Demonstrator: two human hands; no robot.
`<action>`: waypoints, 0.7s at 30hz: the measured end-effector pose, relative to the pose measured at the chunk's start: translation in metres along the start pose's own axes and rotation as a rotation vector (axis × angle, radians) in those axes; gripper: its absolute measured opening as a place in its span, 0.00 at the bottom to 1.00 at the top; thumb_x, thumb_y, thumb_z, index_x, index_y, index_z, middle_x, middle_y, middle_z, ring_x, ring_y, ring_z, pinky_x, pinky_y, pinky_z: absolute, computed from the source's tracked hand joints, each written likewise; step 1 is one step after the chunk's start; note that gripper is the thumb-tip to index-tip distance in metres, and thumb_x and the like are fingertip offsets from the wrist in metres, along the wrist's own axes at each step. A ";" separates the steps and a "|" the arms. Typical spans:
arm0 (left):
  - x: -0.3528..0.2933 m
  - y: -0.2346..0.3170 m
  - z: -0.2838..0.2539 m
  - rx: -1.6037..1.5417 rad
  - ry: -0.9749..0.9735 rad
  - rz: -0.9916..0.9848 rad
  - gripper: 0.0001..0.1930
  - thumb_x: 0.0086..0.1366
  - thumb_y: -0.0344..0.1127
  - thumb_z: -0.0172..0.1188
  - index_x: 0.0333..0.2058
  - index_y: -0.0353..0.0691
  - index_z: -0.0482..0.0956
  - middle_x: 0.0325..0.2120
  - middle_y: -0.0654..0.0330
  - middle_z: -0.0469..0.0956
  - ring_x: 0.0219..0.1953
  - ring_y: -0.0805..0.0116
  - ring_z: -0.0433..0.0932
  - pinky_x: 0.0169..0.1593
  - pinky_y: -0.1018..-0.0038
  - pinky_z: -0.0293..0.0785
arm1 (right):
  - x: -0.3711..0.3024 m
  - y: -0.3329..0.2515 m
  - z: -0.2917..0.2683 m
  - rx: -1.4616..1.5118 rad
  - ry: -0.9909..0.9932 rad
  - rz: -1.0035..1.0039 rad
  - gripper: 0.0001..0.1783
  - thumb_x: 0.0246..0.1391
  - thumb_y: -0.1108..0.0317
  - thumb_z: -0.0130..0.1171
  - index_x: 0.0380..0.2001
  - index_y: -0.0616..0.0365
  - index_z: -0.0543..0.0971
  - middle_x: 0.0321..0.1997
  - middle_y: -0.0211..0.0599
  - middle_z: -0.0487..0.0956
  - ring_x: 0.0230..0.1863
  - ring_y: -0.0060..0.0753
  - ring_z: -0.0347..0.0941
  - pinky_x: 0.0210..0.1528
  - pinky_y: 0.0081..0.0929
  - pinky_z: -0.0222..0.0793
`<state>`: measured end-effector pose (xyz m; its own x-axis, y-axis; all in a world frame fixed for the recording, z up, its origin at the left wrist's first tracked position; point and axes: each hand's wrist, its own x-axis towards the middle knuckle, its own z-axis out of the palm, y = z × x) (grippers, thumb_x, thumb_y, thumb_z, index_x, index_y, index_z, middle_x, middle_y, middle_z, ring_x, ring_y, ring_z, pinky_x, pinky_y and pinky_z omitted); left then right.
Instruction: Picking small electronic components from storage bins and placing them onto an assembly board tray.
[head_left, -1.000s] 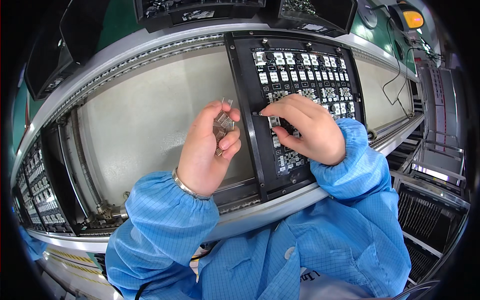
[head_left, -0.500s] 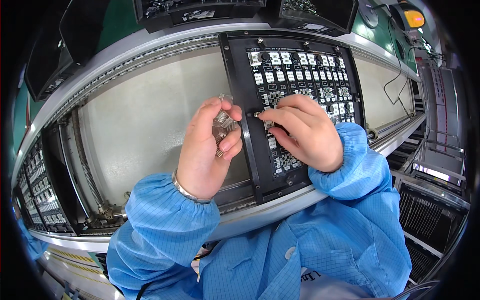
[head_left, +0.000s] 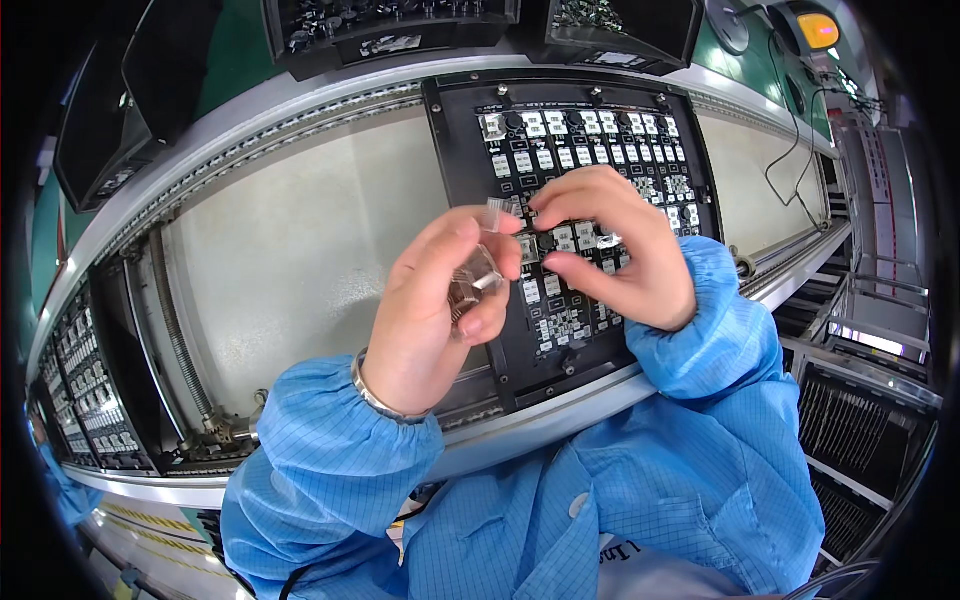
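Silvery, finned pieces (head_left: 482,284) lie against the palm of our left hand (head_left: 420,290), grasped under its curled fingers; we hold one piece (head_left: 494,214) up at the thumb and forefinger. We keep the right hand (head_left: 637,250) just right of these pieces, its thumb and forefinger parted above the black circuit board (head_left: 518,184). A shiny part (head_left: 608,241) shows near the right palm; we cannot tell whether they touch. The board sits in a black frame (head_left: 458,150).
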<state>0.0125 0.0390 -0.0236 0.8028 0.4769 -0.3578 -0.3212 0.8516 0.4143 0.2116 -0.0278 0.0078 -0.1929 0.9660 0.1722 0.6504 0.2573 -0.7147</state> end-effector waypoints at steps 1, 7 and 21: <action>-0.001 0.000 0.003 0.053 -0.031 -0.009 0.15 0.69 0.42 0.47 0.44 0.39 0.74 0.29 0.63 0.72 0.16 0.82 0.59 0.21 0.85 0.54 | -0.003 -0.001 -0.002 0.125 0.037 0.026 0.21 0.43 0.76 0.64 0.44 0.63 0.74 0.49 0.46 0.74 0.52 0.42 0.69 0.55 0.36 0.63; -0.002 -0.005 0.011 0.193 -0.172 -0.106 0.18 0.70 0.39 0.45 0.54 0.38 0.71 0.27 0.62 0.72 0.18 0.83 0.58 0.20 0.87 0.54 | -0.008 -0.007 -0.001 0.339 0.076 0.031 0.22 0.48 0.78 0.60 0.49 0.67 0.71 0.51 0.53 0.73 0.52 0.41 0.70 0.53 0.34 0.67; 0.007 -0.008 0.006 0.043 -0.042 -0.033 0.16 0.71 0.47 0.41 0.45 0.44 0.71 0.31 0.64 0.71 0.16 0.82 0.57 0.19 0.84 0.53 | 0.019 0.014 -0.050 0.199 0.264 0.088 0.13 0.50 0.83 0.58 0.42 0.67 0.78 0.51 0.43 0.73 0.46 0.27 0.74 0.43 0.18 0.75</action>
<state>0.0238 0.0341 -0.0243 0.8333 0.4387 -0.3364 -0.2732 0.8558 0.4393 0.2538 -0.0048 0.0343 0.0710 0.9643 0.2552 0.4948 0.1881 -0.8484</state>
